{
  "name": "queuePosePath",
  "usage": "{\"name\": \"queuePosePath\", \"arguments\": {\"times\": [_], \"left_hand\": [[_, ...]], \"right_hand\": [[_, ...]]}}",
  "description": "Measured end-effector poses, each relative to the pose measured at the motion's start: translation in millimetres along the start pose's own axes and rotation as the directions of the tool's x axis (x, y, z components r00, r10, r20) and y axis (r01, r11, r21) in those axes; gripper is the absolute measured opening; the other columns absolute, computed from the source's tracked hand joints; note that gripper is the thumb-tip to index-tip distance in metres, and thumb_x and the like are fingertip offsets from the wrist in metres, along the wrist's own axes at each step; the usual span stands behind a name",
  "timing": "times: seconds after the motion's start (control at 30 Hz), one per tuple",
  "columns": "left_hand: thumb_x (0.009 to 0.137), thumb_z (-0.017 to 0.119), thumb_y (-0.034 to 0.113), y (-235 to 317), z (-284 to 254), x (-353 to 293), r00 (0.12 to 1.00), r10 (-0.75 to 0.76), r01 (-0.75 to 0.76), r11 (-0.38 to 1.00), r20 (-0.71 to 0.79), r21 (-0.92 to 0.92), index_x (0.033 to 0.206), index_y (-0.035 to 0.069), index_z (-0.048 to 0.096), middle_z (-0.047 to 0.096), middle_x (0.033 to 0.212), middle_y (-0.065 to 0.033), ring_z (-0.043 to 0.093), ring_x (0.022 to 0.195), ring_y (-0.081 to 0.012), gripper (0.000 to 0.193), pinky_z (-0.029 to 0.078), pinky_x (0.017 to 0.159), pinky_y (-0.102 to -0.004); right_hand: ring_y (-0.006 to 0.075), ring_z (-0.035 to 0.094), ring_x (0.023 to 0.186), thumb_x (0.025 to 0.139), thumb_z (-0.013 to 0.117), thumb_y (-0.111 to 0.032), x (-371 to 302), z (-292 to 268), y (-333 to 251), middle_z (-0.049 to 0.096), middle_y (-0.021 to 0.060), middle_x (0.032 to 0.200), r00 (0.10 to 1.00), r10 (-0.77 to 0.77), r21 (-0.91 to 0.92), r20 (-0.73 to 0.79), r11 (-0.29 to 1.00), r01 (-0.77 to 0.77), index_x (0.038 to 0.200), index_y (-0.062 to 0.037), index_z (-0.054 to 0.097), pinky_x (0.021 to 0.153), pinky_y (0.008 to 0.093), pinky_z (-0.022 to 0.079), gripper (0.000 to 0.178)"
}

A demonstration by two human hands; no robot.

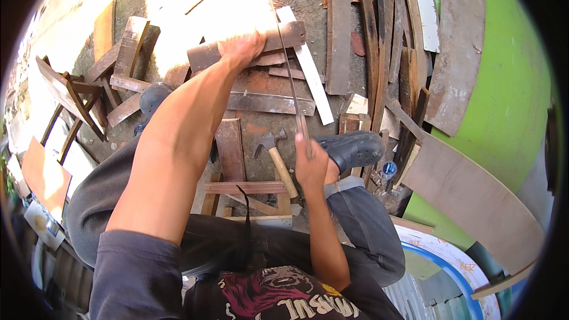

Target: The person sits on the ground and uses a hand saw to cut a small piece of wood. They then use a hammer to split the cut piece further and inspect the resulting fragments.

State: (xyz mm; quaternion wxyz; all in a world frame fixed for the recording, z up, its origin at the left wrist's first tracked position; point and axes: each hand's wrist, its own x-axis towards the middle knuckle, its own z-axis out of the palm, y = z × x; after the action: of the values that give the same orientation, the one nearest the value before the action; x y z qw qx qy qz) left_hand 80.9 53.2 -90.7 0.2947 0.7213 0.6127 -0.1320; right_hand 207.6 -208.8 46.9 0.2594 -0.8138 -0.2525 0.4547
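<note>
My left hand (pixel 242 48) presses down on a dark brown wooden board (pixel 205 57), its fingers over the upper side and partly washed out by glare. Held in my right hand (pixel 312 165) is a handsaw (pixel 289 74), seen nearly edge-on as a thin line. Its blade crosses the board near the right end and runs on into the bright patch beyond. The fist closes round the handle end. Under the board lies a white-painted plank (pixel 313 80). Just left of my right hand, a claw hammer (pixel 277 157) with a wooden handle rests on the ground.
Long weathered planks (pixel 339 29) lie along the right, beside a green panel (pixel 498 83). Nailed wooden pieces (pixel 71 92) are heaped at the left. My right foot wears a dark clog (pixel 355 149). A bluish bottle cap (pixel 389 169) sits near it. Strong sunlight hides the far ground.
</note>
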Motion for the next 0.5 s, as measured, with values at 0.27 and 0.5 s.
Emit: {"name": "queuePosePath", "arguments": {"times": [0.27,0.5], "left_hand": [[0.096,0.043,0.047,-13,31,18,0.997,0.021,-0.016,0.997,0.068,-0.075,0.095,0.009,0.071,0.073,0.094,-0.0197,0.070,0.087,-0.0393,0.048,0.052,0.077,-0.0553],[0.096,0.043,0.047,-13,23,9,0.999,-0.045,0.046,0.998,0.016,-0.051,0.105,0.009,0.069,0.072,0.104,-0.0203,0.069,0.096,-0.0397,0.047,0.051,0.084,-0.0541]], "right_hand": [[0.0177,0.043,0.059,0.099,0.063,-0.033,75,34,-31,0.049,0.0153,0.060,0.997,-0.059,0.035,-0.042,0.998,0.060,0.075,0.0050,0.059,0.057,0.0392,0.042,0.045],[0.0193,0.040,0.058,0.097,0.065,-0.031,-37,-15,15,0.050,0.0180,0.059,0.998,0.009,0.019,-0.059,1.000,-0.008,0.074,0.0039,0.057,0.057,0.0413,0.041,0.043]]}}
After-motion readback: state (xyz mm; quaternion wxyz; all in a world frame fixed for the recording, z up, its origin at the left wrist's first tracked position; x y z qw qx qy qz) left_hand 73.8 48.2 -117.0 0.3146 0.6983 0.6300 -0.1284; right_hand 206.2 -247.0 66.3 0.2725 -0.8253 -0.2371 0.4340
